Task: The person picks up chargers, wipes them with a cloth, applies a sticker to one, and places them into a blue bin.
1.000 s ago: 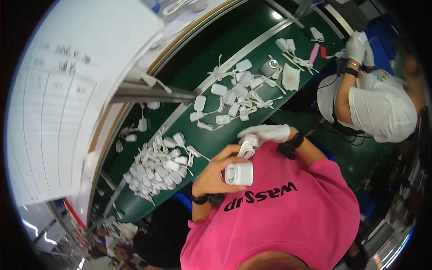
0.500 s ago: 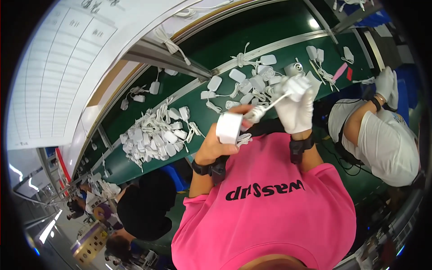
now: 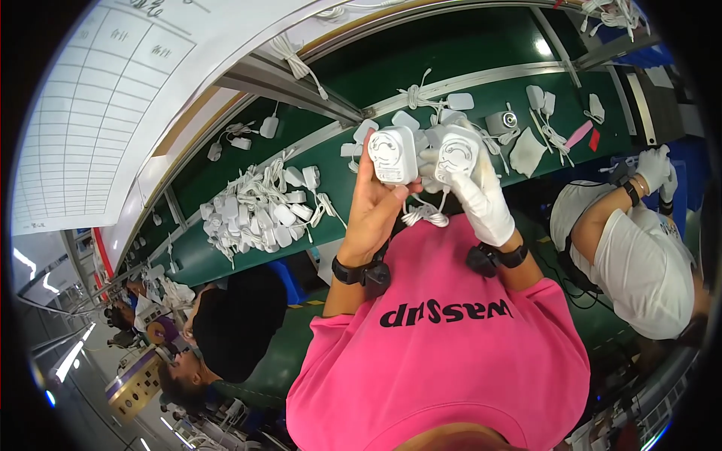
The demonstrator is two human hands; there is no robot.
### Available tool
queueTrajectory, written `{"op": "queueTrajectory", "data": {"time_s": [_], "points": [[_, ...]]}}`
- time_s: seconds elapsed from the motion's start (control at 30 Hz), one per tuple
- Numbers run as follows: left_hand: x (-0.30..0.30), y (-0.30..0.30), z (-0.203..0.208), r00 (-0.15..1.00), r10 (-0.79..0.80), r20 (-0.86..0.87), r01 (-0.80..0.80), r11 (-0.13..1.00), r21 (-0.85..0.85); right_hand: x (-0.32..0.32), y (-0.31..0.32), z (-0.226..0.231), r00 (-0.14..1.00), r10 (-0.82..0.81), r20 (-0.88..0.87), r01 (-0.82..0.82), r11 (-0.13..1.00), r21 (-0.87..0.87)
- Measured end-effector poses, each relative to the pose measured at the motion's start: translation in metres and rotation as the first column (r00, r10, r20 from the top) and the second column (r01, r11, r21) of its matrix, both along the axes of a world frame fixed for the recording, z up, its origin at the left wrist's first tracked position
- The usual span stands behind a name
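Note:
My bare left hand (image 3: pixel 374 214) grips a white power adapter (image 3: pixel 392 155), its printed face turned up. Beside it, my white-gloved right hand (image 3: pixel 485 201) holds a second white power adapter (image 3: pixel 457 152), also printed side up. A bundled white cable (image 3: pixel 426 214) hangs below and between the two hands. Both adapters are held up over the green bench, close together but apart. Behind them lie several more white adapters (image 3: pixel 404 120), partly hidden by my hands.
A large heap of white adapters with cables (image 3: pixel 252 218) lies to the left on the green bench (image 3: pixel 199 264). At right are a metal cylinder (image 3: pixel 502 122), a white cloth (image 3: pixel 528 152) and a pink strip (image 3: pixel 579 134). Co-workers sit on both sides; a metal frame (image 3: pixel 301 94) stands behind.
Both hands have come closer together, the right one moving left. The two adapters now show their printed faces, and the cable bundle has dropped below them.

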State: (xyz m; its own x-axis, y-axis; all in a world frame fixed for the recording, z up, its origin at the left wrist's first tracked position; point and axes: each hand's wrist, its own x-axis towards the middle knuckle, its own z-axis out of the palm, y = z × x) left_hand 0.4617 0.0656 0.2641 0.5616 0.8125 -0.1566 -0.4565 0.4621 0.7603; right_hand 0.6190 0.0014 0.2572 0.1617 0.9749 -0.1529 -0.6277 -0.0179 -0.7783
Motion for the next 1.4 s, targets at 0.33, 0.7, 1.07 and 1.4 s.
{"op": "queueTrajectory", "data": {"time_s": [0.33, 0.7, 1.07, 1.4], "points": [[0.002, 0.004, 0.008, 0.959, -0.086, -0.268, 0.159, 0.951, 0.264, 0.029, -0.003, 0.013, 0.974, 0.225, 0.037, -0.224, 0.974, -0.007], [0.000, 0.000, 0.011, 0.972, -0.161, -0.170, 0.198, 0.952, 0.232, 0.034, -0.014, 0.018, 0.975, 0.218, 0.033, -0.217, 0.976, -0.031], [0.010, -0.010, 0.008, 0.993, -0.088, -0.077, 0.092, 0.995, 0.044, 0.023, -0.014, 0.027, 0.995, 0.021, -0.099, -0.025, 0.999, -0.041], [0.016, -0.014, 0.011, 0.992, -0.051, -0.118, 0.061, 0.994, 0.087, 0.020, -0.014, 0.027, 0.997, -0.055, -0.059, 0.053, 0.998, -0.039]]}}
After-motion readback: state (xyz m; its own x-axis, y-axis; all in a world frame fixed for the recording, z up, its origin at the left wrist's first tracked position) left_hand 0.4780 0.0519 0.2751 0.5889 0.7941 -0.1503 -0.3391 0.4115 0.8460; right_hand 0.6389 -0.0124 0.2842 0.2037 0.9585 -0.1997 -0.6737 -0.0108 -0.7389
